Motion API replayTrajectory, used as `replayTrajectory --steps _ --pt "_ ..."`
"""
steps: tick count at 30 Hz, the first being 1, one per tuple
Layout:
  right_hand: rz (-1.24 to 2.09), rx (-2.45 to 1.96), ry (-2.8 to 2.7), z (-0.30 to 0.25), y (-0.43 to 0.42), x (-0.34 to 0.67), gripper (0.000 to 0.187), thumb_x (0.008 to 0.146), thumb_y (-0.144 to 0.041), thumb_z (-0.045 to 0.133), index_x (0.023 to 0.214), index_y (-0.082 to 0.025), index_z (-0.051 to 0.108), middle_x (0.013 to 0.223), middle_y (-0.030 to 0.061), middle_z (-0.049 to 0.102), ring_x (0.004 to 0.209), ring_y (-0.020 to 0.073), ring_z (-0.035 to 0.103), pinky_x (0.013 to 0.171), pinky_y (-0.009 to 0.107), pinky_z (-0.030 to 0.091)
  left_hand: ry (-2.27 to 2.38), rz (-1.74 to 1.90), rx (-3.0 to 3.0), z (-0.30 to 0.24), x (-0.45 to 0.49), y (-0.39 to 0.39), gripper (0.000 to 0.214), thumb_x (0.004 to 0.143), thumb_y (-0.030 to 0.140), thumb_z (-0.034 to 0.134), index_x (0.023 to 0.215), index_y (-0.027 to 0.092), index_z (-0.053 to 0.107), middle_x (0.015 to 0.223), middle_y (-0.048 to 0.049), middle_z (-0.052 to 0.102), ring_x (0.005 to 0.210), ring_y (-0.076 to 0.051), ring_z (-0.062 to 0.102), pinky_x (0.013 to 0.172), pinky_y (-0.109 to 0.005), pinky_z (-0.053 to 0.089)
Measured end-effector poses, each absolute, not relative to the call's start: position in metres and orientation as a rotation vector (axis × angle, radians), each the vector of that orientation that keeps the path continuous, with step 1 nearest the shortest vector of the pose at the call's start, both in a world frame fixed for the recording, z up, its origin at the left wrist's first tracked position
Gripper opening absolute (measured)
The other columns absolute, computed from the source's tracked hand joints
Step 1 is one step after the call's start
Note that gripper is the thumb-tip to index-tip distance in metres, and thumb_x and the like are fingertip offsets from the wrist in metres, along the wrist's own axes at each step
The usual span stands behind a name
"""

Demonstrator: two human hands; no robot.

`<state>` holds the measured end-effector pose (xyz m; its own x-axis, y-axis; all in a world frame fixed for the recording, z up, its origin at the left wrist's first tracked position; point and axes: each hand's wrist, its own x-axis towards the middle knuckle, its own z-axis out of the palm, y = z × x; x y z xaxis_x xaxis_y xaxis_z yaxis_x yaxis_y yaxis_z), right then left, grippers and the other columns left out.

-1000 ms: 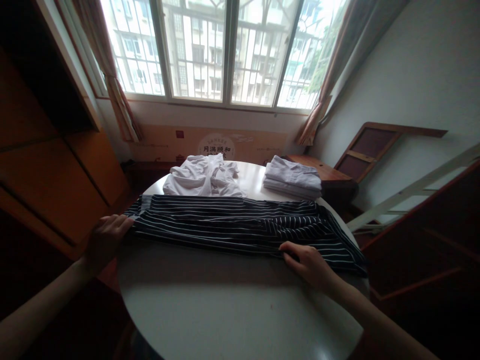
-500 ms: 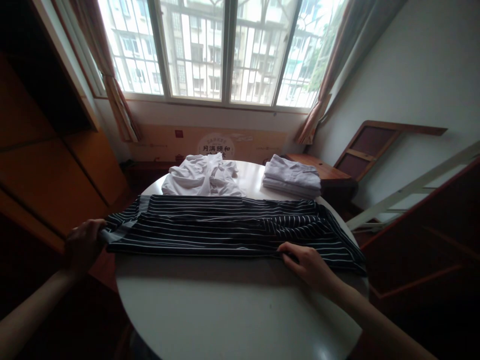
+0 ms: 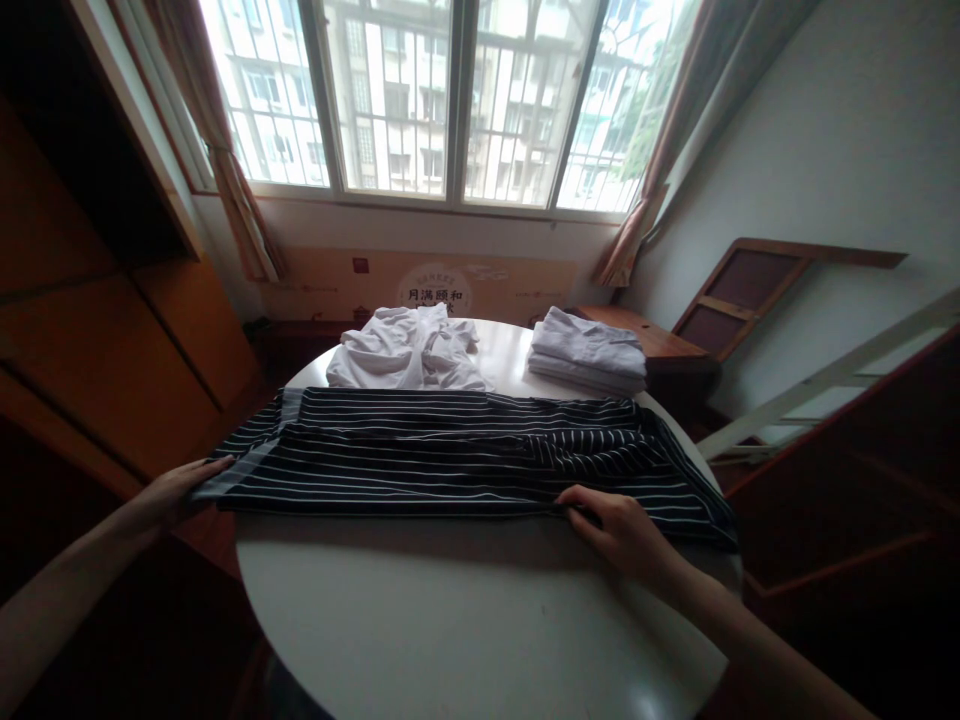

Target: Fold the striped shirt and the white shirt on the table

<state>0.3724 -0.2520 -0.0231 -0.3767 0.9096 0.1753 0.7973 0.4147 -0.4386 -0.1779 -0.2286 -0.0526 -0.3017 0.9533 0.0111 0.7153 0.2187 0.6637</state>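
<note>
A long black garment with white stripes [image 3: 390,475] lies stretched sideways across the round white table [image 3: 465,610]; I cannot tell its exact kind. Pale grey bands cross its left end, which reaches past the table's edge. My left hand [image 3: 169,495] is closed on that end, fingers lying over the cloth and the thumb hidden. Toward the right, my right hand [image 3: 619,525] pinches the near edge between thumb and forefinger. The cloth is bunched a little above my right hand.
Behind the garment lie a crumpled white shirt-like cloth [image 3: 405,350] and a folded white stack [image 3: 585,352]. A wooden cabinet [image 3: 112,350] stands at left. Past the table are a low wooden bench [image 3: 652,338], a tilted wooden frame [image 3: 739,290] and a curtained, barred window.
My left hand has changed from a bunched grip to straighter fingers on the garment's left end. My right hand keeps its pinch in nearly the same place. The view has shifted slightly.
</note>
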Motion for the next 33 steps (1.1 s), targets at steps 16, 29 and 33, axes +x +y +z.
replayTrajectory --steps 16,29,33 --pt "0.222 -1.489 -2.147 -0.007 -0.223 0.451 0.039 0.081 -0.04 0.049 0.114 -0.02 0.052 0.125 0.0101 0.05 0.118 0.0236 0.044 0.101 0.044 0.033 2.061 0.841 2.22 -0.034 -0.102 -0.199 0.058 0.076 0.054 0.033 0.114 0.013 0.049 0.119 -0.0142 0.052 0.113 -0.027 0.045 0.096 -0.042 0.034" --pt "0.205 -1.677 -1.976 -0.021 -0.178 0.492 0.034 0.069 -0.053 0.055 0.072 -0.02 0.059 0.089 0.0071 0.066 0.087 0.0255 0.06 0.082 0.039 0.044 1.939 0.716 2.213 -0.041 -0.11 -0.158 0.059 0.07 0.069 0.037 0.076 0.014 0.059 0.098 -0.0131 0.061 0.094 -0.024 0.054 0.09 -0.035 0.037" --pt "0.271 -1.776 -1.944 -0.023 -0.179 0.492 0.039 0.067 -0.058 0.054 0.074 -0.021 0.059 0.074 0.004 0.065 0.073 0.0238 0.061 0.07 0.035 0.046 1.921 0.653 2.139 -0.043 -0.112 -0.164 0.056 0.066 0.067 0.046 0.083 0.015 0.059 0.091 -0.0084 0.063 0.087 -0.023 0.057 0.081 -0.031 0.042"
